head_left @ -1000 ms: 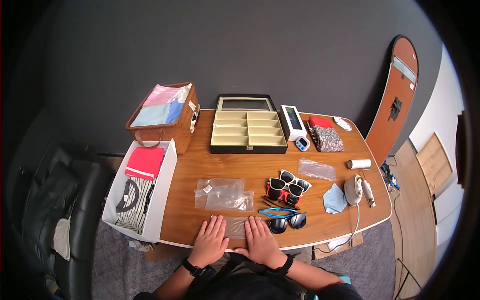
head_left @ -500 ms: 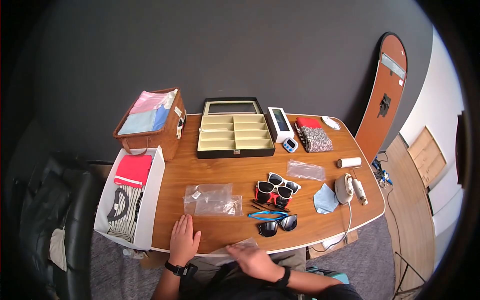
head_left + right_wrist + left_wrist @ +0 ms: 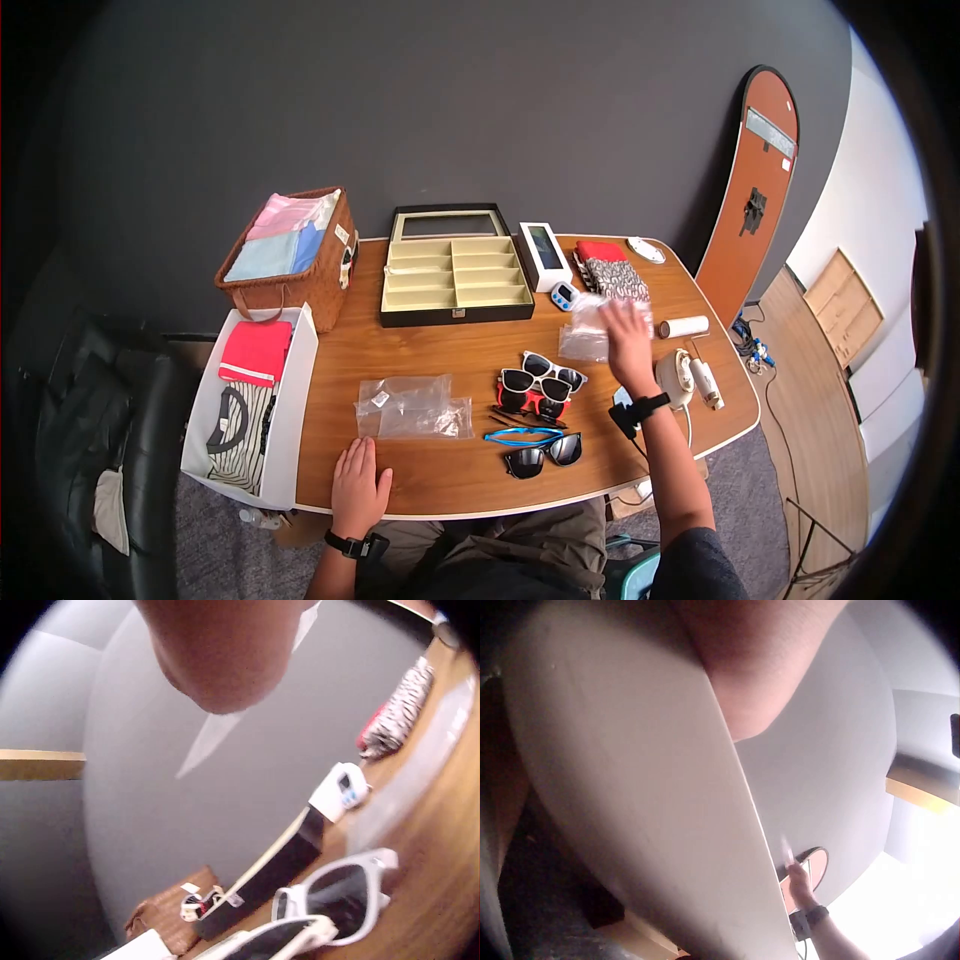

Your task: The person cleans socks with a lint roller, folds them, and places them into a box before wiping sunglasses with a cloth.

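My left hand rests flat on the table near its front edge, fingers extended, below overlapping clear plastic bags. Out over the right side, my right hand holds a clear plastic bag by its fingers, above another clear bag lying on the table. A corner of the held plastic hangs below the hand in the right wrist view. Between my hands lie several sunglasses: white-framed, red, blue and black.
An open compartment case stands at the back, beside a white box and a small timer. Folded cloths, a lint roller and a corded white device are right. Basket and clothes bin stand left.
My right hand has lifted a plastic bag from the front edge and carried it right, over the other bag. My left hand moved left off that bag, then stayed on the table.
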Available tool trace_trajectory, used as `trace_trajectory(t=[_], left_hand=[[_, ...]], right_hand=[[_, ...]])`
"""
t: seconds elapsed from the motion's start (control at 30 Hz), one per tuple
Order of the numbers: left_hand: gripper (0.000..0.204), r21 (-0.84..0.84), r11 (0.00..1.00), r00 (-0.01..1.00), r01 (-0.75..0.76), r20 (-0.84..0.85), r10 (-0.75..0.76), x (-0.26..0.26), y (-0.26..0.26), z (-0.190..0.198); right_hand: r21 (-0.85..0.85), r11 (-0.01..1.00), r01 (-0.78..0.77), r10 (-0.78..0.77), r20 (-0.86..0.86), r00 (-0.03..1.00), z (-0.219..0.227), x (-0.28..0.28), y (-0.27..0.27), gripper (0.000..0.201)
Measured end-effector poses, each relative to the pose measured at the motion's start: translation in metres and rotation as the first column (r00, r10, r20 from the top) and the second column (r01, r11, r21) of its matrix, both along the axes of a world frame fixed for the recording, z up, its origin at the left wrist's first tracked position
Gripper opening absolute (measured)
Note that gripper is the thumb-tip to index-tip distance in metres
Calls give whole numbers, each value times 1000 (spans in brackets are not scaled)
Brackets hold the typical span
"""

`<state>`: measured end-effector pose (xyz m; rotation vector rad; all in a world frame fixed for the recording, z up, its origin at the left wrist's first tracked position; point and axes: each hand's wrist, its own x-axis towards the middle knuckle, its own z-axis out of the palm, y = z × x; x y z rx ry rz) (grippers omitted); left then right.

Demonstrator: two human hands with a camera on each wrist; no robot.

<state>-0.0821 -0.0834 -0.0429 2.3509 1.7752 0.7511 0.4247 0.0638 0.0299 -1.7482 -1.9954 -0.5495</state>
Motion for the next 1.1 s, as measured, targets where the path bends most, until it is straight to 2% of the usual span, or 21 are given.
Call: trace_trajectory(t=[0.03,0.07,0.1,0.13,0.23,0.3,0.37,0.4,0.43,0.5,0.57,0.63,0.67,0.7,0.77,0.87,1.0,1.03,1.1], left_hand=[[60,-1,1000,1000,2,2,-2,-1,0,-1],[60,1,1000,1000,1,4,-1,-1,1,-1],[60,4,1000,1000,-2,4,2,-1,1,-1],[60,6,1000,1000,3,7,-3,-1,1,0],[59,15,1000,1000,3,15,-3,-1,0,-1],[58,18,1000,1000,1,12,-2,-1,0,0],[57,20,1000,1000,9,2,-9,-1,1,2],[55,44,999,1000,12,-6,-12,-2,3,-1],[55,42,999,1000,-1,-11,1,-3,5,-1],[50,-19,1000,997,13,83,-11,-2,9,5],[44,-83,996,990,10,139,2,2,21,17],[40,67,993,995,100,-3,-100,8,37,33],[38,63,988,990,138,-27,-136,9,47,31],[38,64,988,990,139,-27,-137,10,56,28],[42,46,996,975,81,-210,-69,12,72,20],[47,36,994,968,101,-234,-90,6,80,8],[51,32,983,967,179,-192,-170,16,25,39],[52,9,978,950,207,-242,-198,17,8,41],[53,-54,966,937,253,-233,-259,22,-20,39]], right_hand=[[-167,985,41,-22,117,993,-22,9,9,49],[-162,986,39,-20,117,993,-34,7,9,49],[-359,927,113,-90,78,993,-43,2,8,54],[-545,821,168,-166,54,985,-51,0,7,61],[-472,868,156,-187,-19,982,-51,-4,6,70],[-521,840,154,-189,-15,982,-59,-3,8,68],[-642,754,137,-220,-52,974,-63,-2,11,68],[-582,801,139,-214,-61,975,-62,-1,11,64],[-584,802,126,-201,-64,977,-59,2,11,64],[-415,909,37,-136,-213,968,-37,-2,3,59],[-361,932,22,-108,-220,969,-19,-18,-12,55],[-256,959,-123,42,-298,953,-5,-35,-26,55],[-221,958,-184,106,-322,941,1,-46,-35,54],[-220,958,-183,105,-323,941,4,-57,-45,54],[-201,932,-300,215,-359,908,9,-80,-64,55],[-181,881,-437,348,-376,859,21,-121,-99,54],[-201,764,-612,533,-337,776,18,-183,-141,60],[-231,737,-635,560,-316,766,16,-200,-152,63],[-249,692,-678,617,-284,734,-3,-234,-163,68]])
